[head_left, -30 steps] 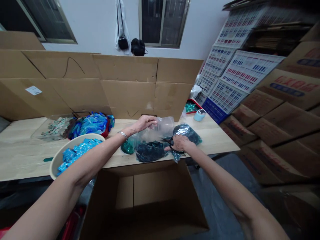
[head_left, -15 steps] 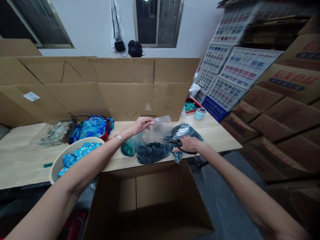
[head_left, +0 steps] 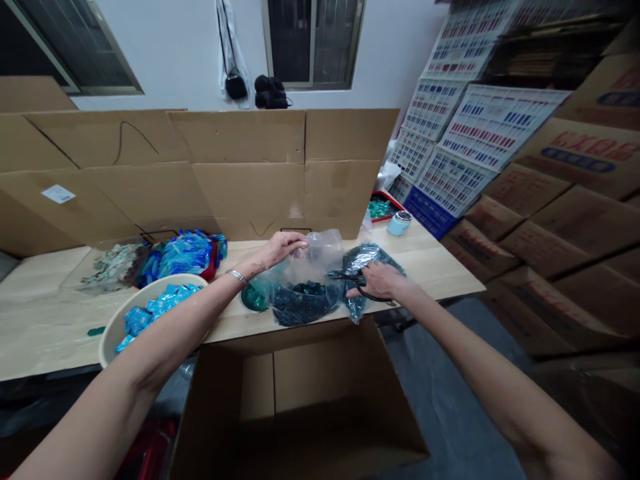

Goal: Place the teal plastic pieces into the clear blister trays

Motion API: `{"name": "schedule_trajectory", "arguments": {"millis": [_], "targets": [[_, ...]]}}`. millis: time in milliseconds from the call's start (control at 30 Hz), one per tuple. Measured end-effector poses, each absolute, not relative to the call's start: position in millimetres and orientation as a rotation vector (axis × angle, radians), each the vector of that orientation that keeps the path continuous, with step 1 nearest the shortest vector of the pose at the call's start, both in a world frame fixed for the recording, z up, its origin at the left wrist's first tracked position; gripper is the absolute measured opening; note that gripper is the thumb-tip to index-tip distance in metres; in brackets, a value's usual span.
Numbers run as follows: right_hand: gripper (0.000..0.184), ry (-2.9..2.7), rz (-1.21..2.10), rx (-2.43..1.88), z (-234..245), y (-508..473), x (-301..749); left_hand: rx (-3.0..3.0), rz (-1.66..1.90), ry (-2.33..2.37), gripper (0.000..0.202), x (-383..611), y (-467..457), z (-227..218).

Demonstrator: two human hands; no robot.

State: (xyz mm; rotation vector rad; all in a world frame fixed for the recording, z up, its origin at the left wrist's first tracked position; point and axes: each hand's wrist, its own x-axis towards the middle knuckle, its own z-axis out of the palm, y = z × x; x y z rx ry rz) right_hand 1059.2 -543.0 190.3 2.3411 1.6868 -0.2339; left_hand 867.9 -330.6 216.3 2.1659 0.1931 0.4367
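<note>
My left hand pinches the upper edge of a clear plastic bag that holds dark teal pieces and rests near the table's front edge. In my right hand is a pair of black scissors, its blades pointing left toward the bag. Beneath and behind that hand lies a second filled plastic bag with dark contents and a shiny surface. A small round container of green pieces sits just left of the first bag, partly behind its plastic.
An open cardboard box stands below the table edge. At left are a cream basin of blue packets, a red tray of blue pieces and a clear tray. A jar stands at right, near stacked cartons.
The camera view has shifted slightly. Both hands stay almost where they were, the left on the bag's edge and the right around the scissors.
</note>
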Motion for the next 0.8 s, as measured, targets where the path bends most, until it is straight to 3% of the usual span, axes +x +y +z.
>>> {"name": "schedule_trajectory", "arguments": {"millis": [333, 800], "targets": [[0.078, 2.006, -0.132, 2.159, 159, -485, 1036, 2.184, 0.408, 0.123, 0.03, 872, -334, 219], [0.077, 2.2, -0.131, 2.075, 156, -469, 1018, 2.151, 0.388, 0.093, 0.032, 871, -338, 223]]}}
